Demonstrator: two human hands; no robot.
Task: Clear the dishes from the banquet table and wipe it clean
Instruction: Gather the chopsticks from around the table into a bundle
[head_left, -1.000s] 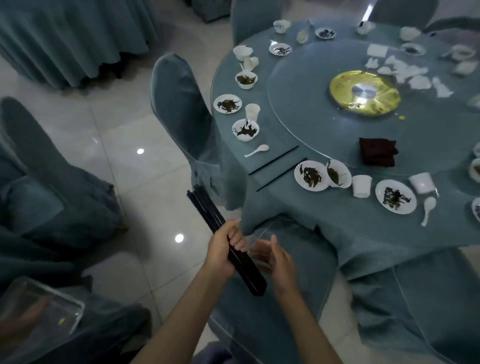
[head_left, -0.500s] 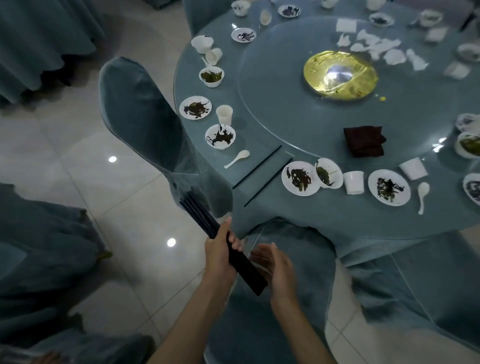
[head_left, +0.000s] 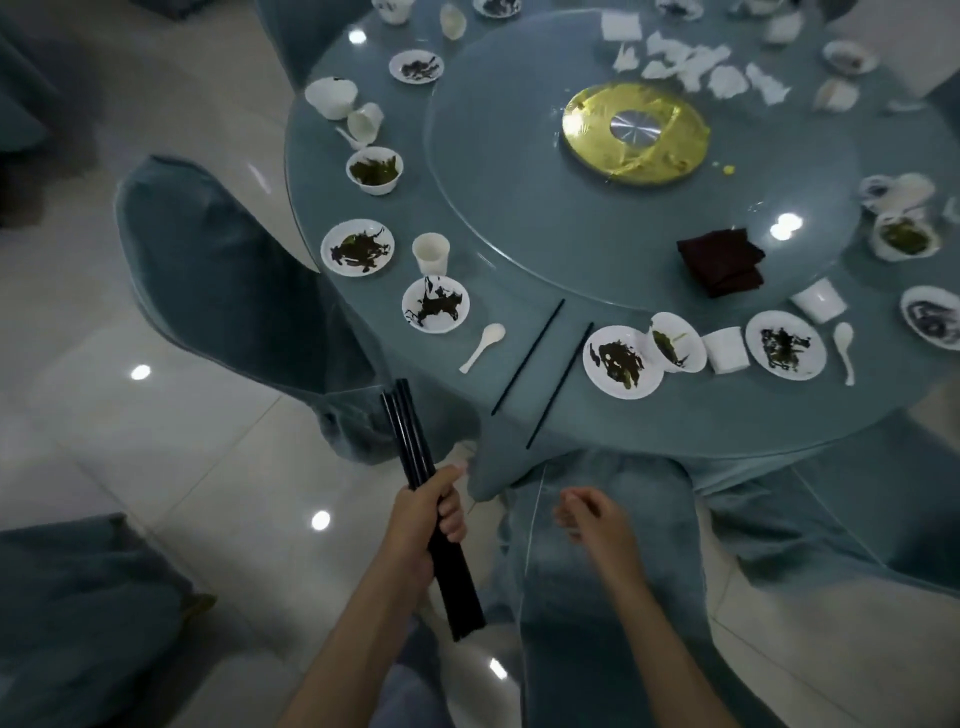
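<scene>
- The left hand (head_left: 426, 519) holds a bundle of black chopsticks (head_left: 410, 441). Its fingers are curled tight around the middle of the bundle, which stands slanted over the floor, just off the near-left edge of the table (head_left: 649, 421).
- The right hand (head_left: 592, 519) is free above the near chair (head_left: 597, 597). Its fingers are loosely bent and they hold nothing.
- Two loose chopsticks (head_left: 527, 364) lie a little apart from each other at the near edge of the table, with their near ends at the rim. I judge that these are the next things to collect, because they are the closest to the free hand.
- Almost all the dishes are on the table. At the left there is a dirty plate (head_left: 357, 247), a cup (head_left: 430, 253) and a bowl (head_left: 435, 304), with a spoon (head_left: 483, 347) beside the bowl.
- Right of the loose chopsticks lies a second plate (head_left: 622, 362), and a tilted bowl (head_left: 675, 343) leans on it. More plates, cups and spoons follow along the right and far edges.
- On the glass turntable (head_left: 519, 208) crumpled napkins (head_left: 691, 62) lie at the far side, and a folded dark red cloth (head_left: 722, 262) lies at the near right.
- In my judgement the task is in its early part. Some chopsticks are gathered, but the dishes and napkins are not cleared and the wiping is not begun.
</scene>
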